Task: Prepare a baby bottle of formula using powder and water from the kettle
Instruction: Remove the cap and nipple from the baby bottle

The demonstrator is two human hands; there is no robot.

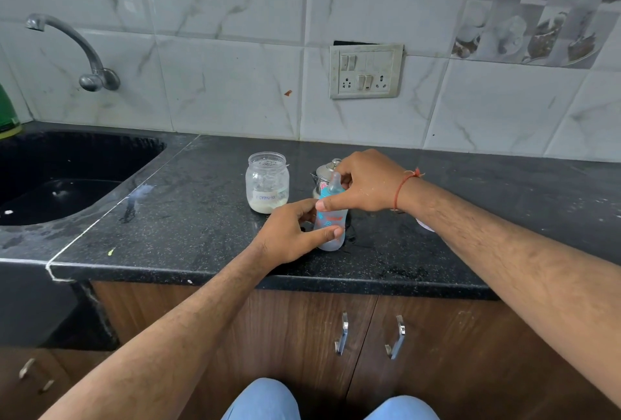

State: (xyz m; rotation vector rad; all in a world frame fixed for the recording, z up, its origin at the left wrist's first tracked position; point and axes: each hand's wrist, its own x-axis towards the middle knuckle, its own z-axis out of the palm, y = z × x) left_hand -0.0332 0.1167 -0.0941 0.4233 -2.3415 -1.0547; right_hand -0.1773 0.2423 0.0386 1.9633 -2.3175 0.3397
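Note:
A baby bottle (330,218) with a blue collar and a clear teat stands on the black counter (188,218). My left hand (289,234) grips its lower body, thumb across the front. My right hand (364,184) holds the collar at the top from the right. An open glass jar (267,182) with pale powder at its bottom stands just left of the bottle. A small steel kettle (324,172) sits behind the bottle, mostly hidden by my right hand.
A black sink (60,181) lies at the left under a wall tap (84,56). A socket panel (366,71) is on the tiled wall. A pale lid (424,225) peeks from under my right forearm. Cabinet doors with handles (369,335) are below the counter edge.

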